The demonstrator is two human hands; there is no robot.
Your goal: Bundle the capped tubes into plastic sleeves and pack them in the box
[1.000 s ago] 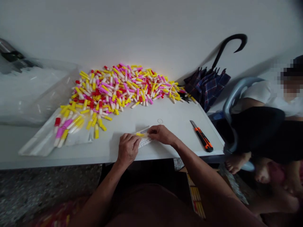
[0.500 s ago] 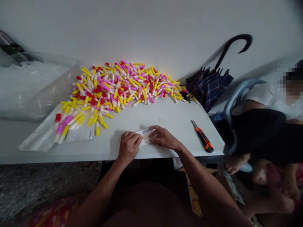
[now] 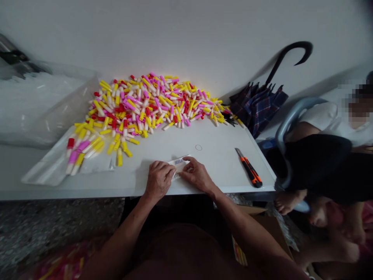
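Note:
A small clear printed packet (image 3: 180, 164) lies near the front edge of the white table (image 3: 204, 155). My left hand (image 3: 159, 181) grips its left end with curled fingers. My right hand (image 3: 196, 175) presses on its right part, fingertips together on the packet. Whatever is inside the packet is hidden under my fingers. Behind them spreads a big heap of small tubes (image 3: 148, 105) with yellow, pink, red and white parts.
Clear bags with a few tubes (image 3: 75, 155) lie at the left, a large plastic bag (image 3: 37, 105) behind. An orange utility knife (image 3: 249, 168) rests at the right edge. A folded umbrella (image 3: 259, 103) leans on the wall. A person sits in a chair (image 3: 320, 155) at right.
A yellow tube seen between my fingers earlier is now out of sight in the packet. My right hand has slid left and down onto the packet; my left hand stays put.

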